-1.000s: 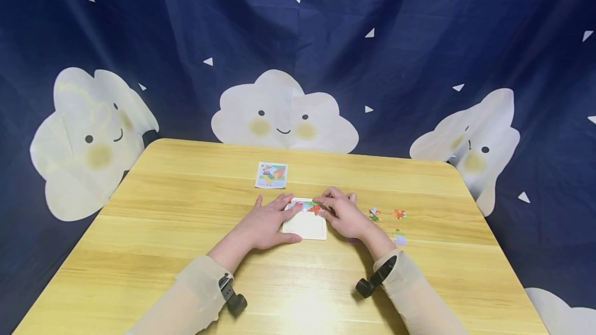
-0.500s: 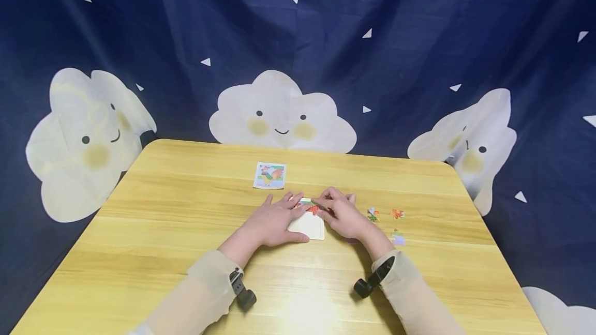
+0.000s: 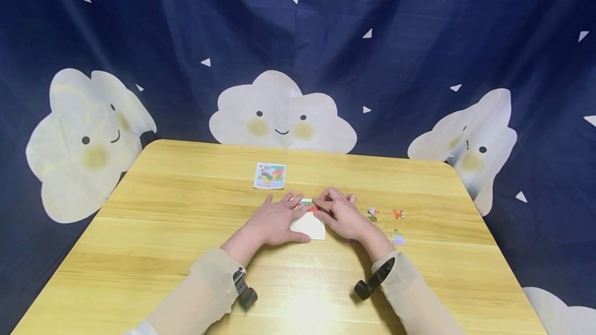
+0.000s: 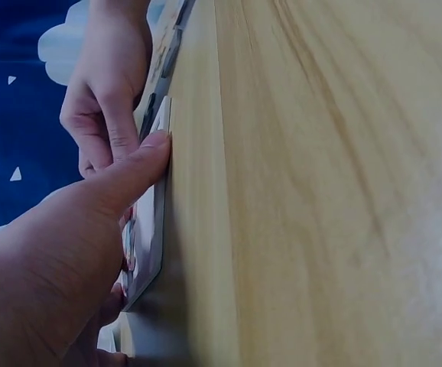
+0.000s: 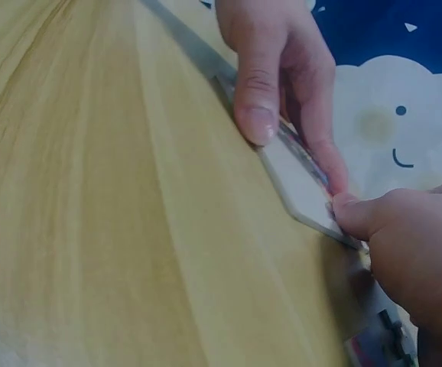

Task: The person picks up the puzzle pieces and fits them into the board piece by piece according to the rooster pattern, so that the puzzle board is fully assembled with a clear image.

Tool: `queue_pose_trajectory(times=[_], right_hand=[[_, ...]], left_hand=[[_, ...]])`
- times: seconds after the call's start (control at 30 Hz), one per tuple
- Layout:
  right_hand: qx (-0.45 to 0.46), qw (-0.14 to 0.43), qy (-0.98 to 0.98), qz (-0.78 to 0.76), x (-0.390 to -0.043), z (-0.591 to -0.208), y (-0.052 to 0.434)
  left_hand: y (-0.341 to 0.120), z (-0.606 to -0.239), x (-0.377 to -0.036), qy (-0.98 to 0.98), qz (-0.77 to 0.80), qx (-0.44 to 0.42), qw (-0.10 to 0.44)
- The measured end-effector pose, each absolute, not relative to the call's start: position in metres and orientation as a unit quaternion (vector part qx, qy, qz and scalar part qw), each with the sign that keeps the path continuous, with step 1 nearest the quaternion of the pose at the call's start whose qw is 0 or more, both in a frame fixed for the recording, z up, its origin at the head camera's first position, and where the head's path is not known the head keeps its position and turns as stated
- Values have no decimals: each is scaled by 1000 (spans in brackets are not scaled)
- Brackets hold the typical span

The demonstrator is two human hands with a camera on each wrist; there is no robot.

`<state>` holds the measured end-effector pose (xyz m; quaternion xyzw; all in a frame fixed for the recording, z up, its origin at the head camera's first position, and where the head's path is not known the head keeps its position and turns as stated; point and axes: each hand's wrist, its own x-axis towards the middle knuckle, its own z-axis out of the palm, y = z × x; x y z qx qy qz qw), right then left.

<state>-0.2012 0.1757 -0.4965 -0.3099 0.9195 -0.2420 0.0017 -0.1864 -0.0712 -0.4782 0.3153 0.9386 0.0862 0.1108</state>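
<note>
While both hands work the puzzle tray (image 3: 311, 227) at mid-bench, only its far row looks filled. The left hand (image 3: 274, 220) lies flat, steadying the tray's edge; the right hand (image 3: 341, 215) presses one piece (image 3: 314, 208) in with its fingertips. Three loose pieces (image 3: 373, 214) wait right; one reference card (image 3: 270, 175) sits beyond.

A light wooden surface (image 3: 186, 221) with rounded corners stands before a dark blue curtain (image 3: 419, 40). The curtain hangs in soft folds and shows white smiling clouds (image 3: 281, 112) and small white triangles.
</note>
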Motion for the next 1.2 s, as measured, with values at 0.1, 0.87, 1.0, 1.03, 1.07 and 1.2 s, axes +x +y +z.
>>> queue_pose_trajectory(times=[0.1, 0.87, 1.0, 1.03, 1.07, 1.2], right_hand=[[-308, -7, 920, -242, -201, -499, 176], [-302, -17, 930, -210, -204, -492, 174], [-298, -12, 930, -214, -204, -492, 172], [-295, -9, 930, -217, -204, -493, 172], [-292, -6, 931, -221, -204, -493, 172], [-282, 2, 931, -230, -203, -493, 174]], left_hand=[[-71, -478, -186, 939, 85, 315, 109], [-68, -473, -186, 942, 85, 302, 122], [-72, -472, -187, 938, 89, 307, 131], [-74, -472, -187, 937, 93, 311, 132], [-76, -473, -188, 935, 97, 315, 133], [-86, -477, -187, 927, 121, 332, 125]])
